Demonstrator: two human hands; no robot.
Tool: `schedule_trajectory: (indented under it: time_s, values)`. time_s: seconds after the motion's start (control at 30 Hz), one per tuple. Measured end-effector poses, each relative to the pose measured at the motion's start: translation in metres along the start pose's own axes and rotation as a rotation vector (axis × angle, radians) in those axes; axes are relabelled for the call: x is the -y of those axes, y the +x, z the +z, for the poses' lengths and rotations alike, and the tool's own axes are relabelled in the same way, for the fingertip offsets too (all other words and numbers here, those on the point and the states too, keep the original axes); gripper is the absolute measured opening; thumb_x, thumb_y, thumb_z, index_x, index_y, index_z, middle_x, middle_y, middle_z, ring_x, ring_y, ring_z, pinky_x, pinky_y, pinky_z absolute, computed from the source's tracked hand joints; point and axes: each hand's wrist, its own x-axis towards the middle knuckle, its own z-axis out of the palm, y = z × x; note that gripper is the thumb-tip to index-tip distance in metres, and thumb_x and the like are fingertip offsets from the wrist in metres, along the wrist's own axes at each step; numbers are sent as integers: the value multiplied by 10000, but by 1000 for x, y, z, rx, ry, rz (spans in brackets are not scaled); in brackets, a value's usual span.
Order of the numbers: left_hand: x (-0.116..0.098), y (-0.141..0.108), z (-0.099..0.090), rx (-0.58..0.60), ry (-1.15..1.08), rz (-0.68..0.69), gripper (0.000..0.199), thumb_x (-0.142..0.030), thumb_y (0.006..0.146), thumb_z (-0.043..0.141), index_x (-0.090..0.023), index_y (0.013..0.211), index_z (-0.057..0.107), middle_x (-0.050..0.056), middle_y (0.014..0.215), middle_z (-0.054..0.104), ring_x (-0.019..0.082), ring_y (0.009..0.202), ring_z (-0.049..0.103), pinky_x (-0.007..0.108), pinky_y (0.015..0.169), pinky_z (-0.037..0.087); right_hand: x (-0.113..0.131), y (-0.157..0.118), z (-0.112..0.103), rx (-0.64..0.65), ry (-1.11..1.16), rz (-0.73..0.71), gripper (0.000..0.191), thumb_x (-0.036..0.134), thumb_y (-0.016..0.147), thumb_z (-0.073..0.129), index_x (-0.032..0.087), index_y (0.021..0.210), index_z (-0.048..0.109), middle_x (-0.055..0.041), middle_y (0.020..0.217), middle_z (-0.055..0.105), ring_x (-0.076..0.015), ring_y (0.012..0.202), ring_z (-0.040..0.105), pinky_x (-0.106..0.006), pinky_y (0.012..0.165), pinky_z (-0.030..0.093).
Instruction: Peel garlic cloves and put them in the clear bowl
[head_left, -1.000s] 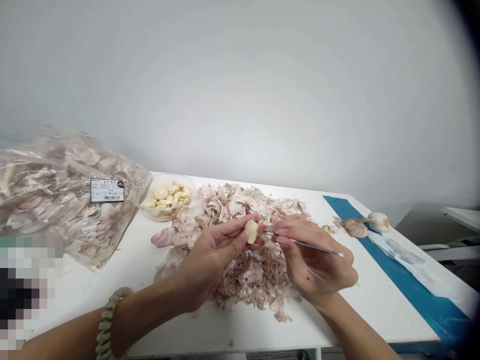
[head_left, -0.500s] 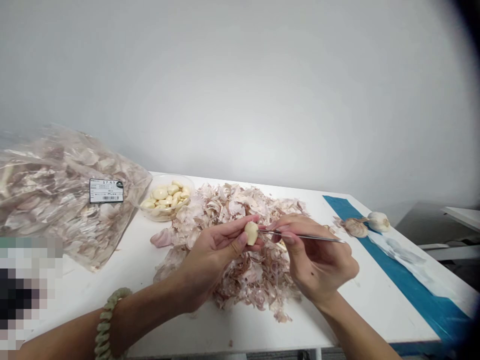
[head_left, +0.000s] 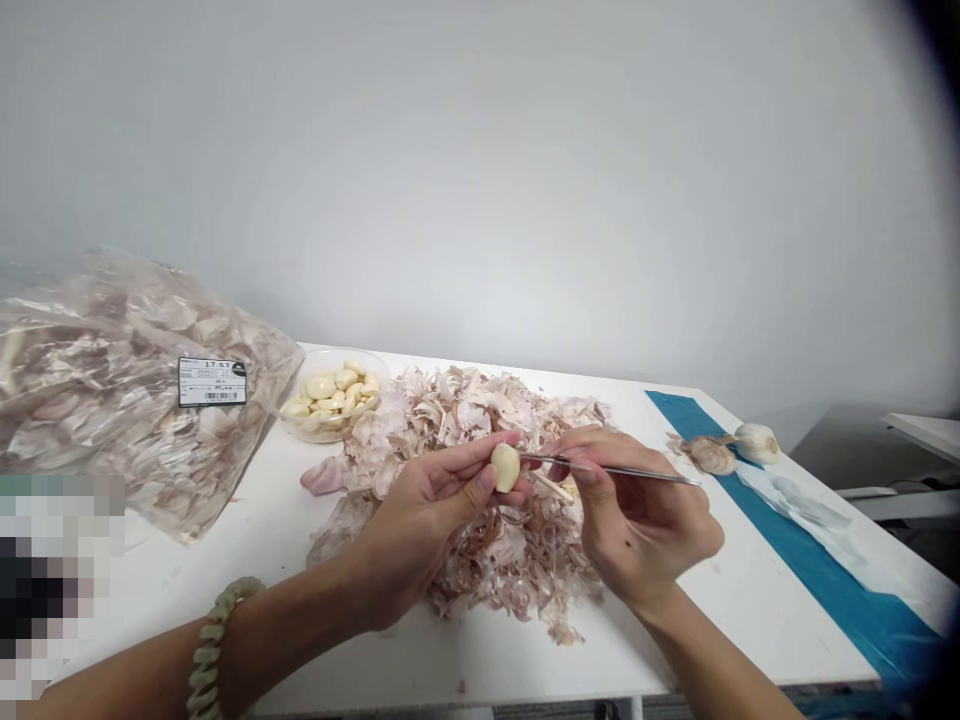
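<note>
Head view, centre of the frame: a pale garlic clove [head_left: 505, 467] is held between the thumb and fingers of the left hand [head_left: 420, 515], at their tips and on their right side as framed. Its long axis is set nearly upright, roughly across the line of the thin metal tool [head_left: 637, 472], whose tip is brought in from the right to the clove's upper right side; whether contact is made cannot be told. The clove is gripped by the left hand, which is therefore the nearer one, while the right hand [head_left: 649, 525] is kept apart from it by the front part of the tool. The left fingers are closed on the clove, with its front left uncovered; the right fingers are pinched around the tool's shaft. The clove is seen as smooth, creamy and plump, broader at the top and narrowed below, with no papery skin made out on its visible face. Beneath both hands, a heap of skins [head_left: 510, 565] is spread on the white table [head_left: 720, 600]. Peeled cloves [head_left: 321, 385] are held in a clear bowl [head_left: 322, 433] left of centre, beside a bag [head_left: 135, 380] filled with skins
</note>
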Motion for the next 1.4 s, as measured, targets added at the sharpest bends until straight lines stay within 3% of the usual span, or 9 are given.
schedule_trajectory:
  time_s: [0.53,0.83,1.4]
  values:
    - [-2,0,2,43,-60,-35,225,-231,840,615,-248,1051,693,-2,809,678,65,847,588,177,880,399,-2,-1,-2,-53,-166,14,310,-64,723,600,168,920,659,-25,769,673,-172,688,659,-322,544,564]
    - [0,0,0,1,-86,-29,258,-231,835,623,-220,1086,679,12,798,668,64,809,594,188,887,399,2,2,-1,-1,-95,30,272,-8,744,611,182,932,661,-10,756,679,-175,722,662,-330,615,558]
    - [1,-1,0,72,-63,-16,231,-247,858,589,-253,1066,689,-12,735,632,74,887,596,178,907,384,1,-1,0,18,-34,57,310,-68,718,599,156,923,663,-28,768,680,-176,699,662,-326,530,570]
